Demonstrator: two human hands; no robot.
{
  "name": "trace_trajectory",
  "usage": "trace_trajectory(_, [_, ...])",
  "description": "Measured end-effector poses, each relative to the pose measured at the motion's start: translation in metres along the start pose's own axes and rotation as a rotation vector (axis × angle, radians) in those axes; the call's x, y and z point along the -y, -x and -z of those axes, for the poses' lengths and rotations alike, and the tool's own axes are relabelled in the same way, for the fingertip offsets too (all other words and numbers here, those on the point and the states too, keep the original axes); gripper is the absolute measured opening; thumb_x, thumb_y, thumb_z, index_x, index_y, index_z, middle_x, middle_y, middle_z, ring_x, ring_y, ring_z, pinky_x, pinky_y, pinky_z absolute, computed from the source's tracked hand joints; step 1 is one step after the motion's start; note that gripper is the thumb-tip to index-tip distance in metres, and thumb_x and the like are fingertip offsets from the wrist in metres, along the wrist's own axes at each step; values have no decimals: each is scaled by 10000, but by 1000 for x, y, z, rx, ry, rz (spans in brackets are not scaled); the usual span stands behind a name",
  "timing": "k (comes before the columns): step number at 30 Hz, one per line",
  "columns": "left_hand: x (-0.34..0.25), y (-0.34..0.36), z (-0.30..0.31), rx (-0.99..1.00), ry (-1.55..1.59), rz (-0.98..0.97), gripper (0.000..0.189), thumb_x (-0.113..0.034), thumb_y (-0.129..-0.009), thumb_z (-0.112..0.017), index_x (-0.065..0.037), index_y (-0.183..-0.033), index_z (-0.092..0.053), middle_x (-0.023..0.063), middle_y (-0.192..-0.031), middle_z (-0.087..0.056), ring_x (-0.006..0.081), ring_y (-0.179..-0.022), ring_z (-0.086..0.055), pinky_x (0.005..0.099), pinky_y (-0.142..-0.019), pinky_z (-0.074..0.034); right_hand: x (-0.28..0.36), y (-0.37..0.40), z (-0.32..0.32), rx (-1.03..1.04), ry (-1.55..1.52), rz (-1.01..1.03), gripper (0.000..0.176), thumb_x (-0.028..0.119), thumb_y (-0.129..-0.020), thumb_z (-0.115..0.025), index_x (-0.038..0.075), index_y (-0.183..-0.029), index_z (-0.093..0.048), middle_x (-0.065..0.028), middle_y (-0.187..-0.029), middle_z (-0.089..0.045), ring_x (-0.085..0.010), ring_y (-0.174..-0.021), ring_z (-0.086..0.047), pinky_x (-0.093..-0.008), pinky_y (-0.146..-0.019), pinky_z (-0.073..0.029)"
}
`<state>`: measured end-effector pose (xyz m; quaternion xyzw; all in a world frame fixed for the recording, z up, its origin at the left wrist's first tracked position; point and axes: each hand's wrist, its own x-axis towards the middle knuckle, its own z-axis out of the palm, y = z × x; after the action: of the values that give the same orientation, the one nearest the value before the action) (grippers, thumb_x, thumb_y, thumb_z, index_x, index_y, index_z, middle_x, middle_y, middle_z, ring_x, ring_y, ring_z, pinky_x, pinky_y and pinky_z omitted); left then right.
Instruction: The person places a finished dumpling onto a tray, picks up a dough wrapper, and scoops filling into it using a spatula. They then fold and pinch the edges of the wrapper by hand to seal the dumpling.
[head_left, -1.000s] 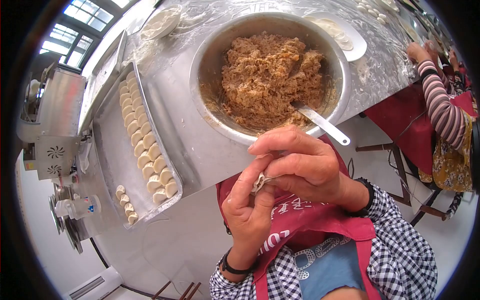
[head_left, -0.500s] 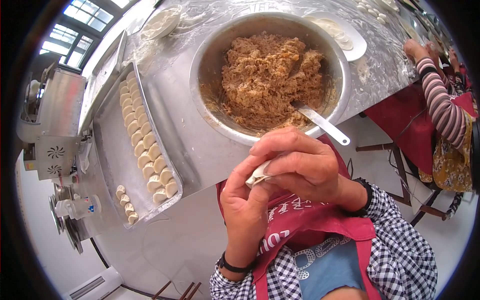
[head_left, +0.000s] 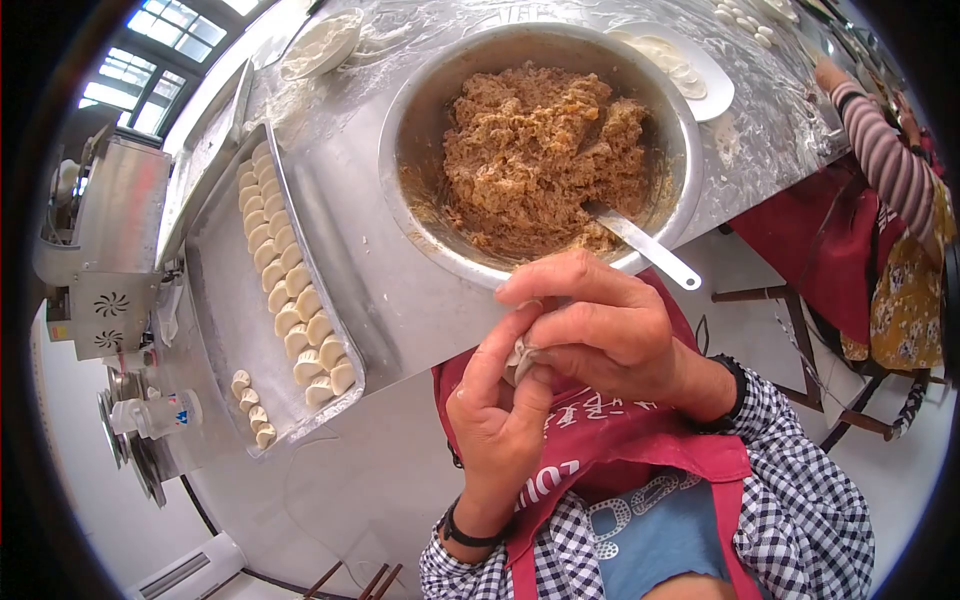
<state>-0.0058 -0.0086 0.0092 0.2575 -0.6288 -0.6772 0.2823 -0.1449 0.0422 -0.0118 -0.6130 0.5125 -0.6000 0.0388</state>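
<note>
A small pale dumpling (head_left: 518, 362) is pinched between my two hands in front of the red apron, mostly hidden by fingers. My left hand (head_left: 498, 415) cups it from below with thumb and index finger. From the right, my right hand (head_left: 610, 325) presses its fingertips on the dumpling's edge. Just beyond the hands stands a large metal bowl (head_left: 400, 215) of brown minced filling (head_left: 545, 150). A spatula with a white handle (head_left: 650, 248) leans in the filling. To the left, a metal tray (head_left: 225, 330) holds rows of folded dumplings (head_left: 290, 285).
A white plate (head_left: 712, 90) with wrappers lies behind the bowl. A bowl of flour (head_left: 322, 45) sits at the far left of the floured table. Another person's striped sleeve (head_left: 890, 155) is at the right, near a stool (head_left: 800, 350). A metal machine (head_left: 115, 250) stands left.
My fingers have closed further around the dumpling, and less of it shows. The other person's arm at the right has shifted.
</note>
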Motion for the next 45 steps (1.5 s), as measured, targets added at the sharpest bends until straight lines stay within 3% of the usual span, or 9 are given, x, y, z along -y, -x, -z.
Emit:
trace_trajectory(5, [-2,0,-2,-35,72,86,428,24,-854,-525,67,-1263,-409,155,-1199,-524,194,-1090,-521,286,-919,-425,5,-3,-3,-57,-78,-110,183,10,-649,-681,33,-817,-614,-139,-1051,-594,-254,-899,-597,-324,-733,-493])
trace_trajectory(14, [5,-1,-1,-29,84,58,421,1,-857,-547,81,-1245,-405,158,-1208,-510,196,-1080,-530,283,-903,-443,1,0,0,2,-60,-38,97,19,-683,-661,19,-747,-589,-142,-1051,-593,-244,-887,-596,-320,-739,-489])
trace_trajectory(20, [13,-2,2,-27,519,140,396,-26,-857,-563,70,-1216,-427,179,-1194,-513,227,-1051,-554,319,-872,-488,5,1,-3,-51,-59,-78,102,37,-698,-665,20,-778,-604,-138,-1041,-598,-238,-876,-599,-319,-733,-489])
trace_trajectory(29, [12,0,0,-84,301,111,409,-54,-868,-567,66,-1230,-419,195,-1198,-513,226,-1076,-539,323,-890,-475,1,1,-4,-28,-6,-29,114,52,-688,-670,26,-775,-601,-123,-1028,-599,-225,-848,-602,-309,-710,-488])
trace_trajectory(34, [8,0,-3,-77,-113,-95,390,46,-843,-531,45,-1228,-467,154,-1159,-567,194,-1063,-552,277,-897,-441,0,0,-2,-22,27,-2,101,37,-681,-661,27,-749,-587,-118,-1031,-598,-219,-845,-599,-311,-715,-485])
trace_trajectory(38, [10,0,-1,-57,-170,-127,399,66,-822,-530,37,-1218,-487,150,-1147,-578,184,-1049,-558,275,-893,-442,1,-1,0,3,29,8,104,26,-678,-655,28,-753,-583,-119,-1038,-596,-232,-858,-597,-321,-727,-483])
trace_trajectory(45, [3,1,-3,-68,-79,-20,433,24,-850,-526,53,-1268,-416,152,-1221,-517,197,-1093,-525,286,-923,-418,3,-3,-4,-56,-41,-85,126,35,-672,-664,30,-768,-584,-124,-1053,-591,-254,-900,-592,-330,-749,-481])
